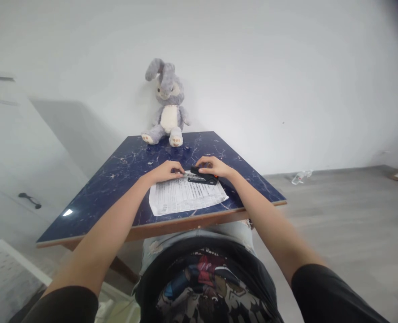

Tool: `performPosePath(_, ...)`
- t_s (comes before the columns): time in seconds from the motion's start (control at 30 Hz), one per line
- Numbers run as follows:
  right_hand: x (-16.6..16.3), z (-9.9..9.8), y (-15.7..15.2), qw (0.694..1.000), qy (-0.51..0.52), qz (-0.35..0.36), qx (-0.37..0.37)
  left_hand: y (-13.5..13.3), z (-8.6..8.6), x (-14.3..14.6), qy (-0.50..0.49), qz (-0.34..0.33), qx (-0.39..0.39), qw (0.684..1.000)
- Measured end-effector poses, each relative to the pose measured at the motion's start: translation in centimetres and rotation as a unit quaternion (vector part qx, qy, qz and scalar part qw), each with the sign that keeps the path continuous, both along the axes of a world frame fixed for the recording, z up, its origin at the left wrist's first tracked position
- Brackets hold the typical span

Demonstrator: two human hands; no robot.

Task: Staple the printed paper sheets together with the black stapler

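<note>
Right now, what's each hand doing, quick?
Left hand: resting flat on the top edge of the printed paper, holding nothing.
Right hand: on top of the black stapler, fingers curled over it.

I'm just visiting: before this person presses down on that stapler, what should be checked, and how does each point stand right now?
1. Paper lies flat on the table: ok; the printed sheets rest flat near the front edge.
2. Stapler sits at the sheets' far edge: ok.
3. Right hand is on the stapler: ok, it rests on top.
4. Left hand steadies the sheets: ok, it lies at their far left corner.
5. Fingers clear of the stapler's mouth: cannot tell, too small to see.
6. Sheets actually inside the stapler's mouth: cannot tell.
7. Plush rabbit out of the way: ok, it sits at the far edge by the wall.
</note>
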State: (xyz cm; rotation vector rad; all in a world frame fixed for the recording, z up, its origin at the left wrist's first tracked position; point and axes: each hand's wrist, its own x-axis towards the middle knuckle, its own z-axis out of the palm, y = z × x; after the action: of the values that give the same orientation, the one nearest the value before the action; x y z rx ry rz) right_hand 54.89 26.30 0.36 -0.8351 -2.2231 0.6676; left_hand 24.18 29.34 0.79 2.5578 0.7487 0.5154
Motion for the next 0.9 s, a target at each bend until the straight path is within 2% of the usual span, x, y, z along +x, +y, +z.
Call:
performPosePath(0.1, 0.4, 0.3, -0.4, 0.997, -0.064, 0.041, -0.02, 0.6, -0.3, -0.9, -0.01, 0.002, -0.021, 1.0)
performPosePath(0.2, 0.2, 0.3, -0.5, 0.993, -0.104, 0.05, -0.026, 0.6, -0.9, -0.5, -0.05, 0.021, -0.04, 0.998)
performPosePath(0.3, -0.4, 0.0, -0.4, 0.996, -0.065, 0.062, -0.014, -0.1, -1.2, 1.1, -0.107, 0.031, -0.057, 0.992)
performPosePath(0.4, -1.0, -0.3, -0.4, 0.997, -0.031, 0.067, 0.005, -1.0, -1.2, 2.8, -0.152, 0.043, -0.028, 0.987)
performPosePath(0.5, -1.4, -0.5, -0.4, 0.997, -0.033, 0.071, 0.023, -1.5, -1.1, 3.8, -0.143, 0.053, -0.006, 0.988)
performPosePath(0.63, -1.5, -0.3, -0.6, 0.994, -0.05, 0.089, 0.033, -1.2, -0.9, 3.9, -0.088, 0.028, -0.009, 0.996)
performPosePath(0.7, -1.2, 0.0, -0.5, 0.997, -0.043, 0.05, 0.027, -0.6, -0.7, 3.5, -0.081, 0.039, 0.009, 0.996)
performPosePath(0.8, -0.4, 0.3, 0.1, 0.995, 0.014, -0.093, 0.034, 0.1, -0.8, 2.6, -0.072, 0.131, 0.056, 0.987)
performPosePath(0.9, 0.6, 0.2, 0.8, 0.967, 0.07, -0.229, 0.089, 0.4, -1.6, 1.9, 0.034, 0.195, 0.1, 0.975)
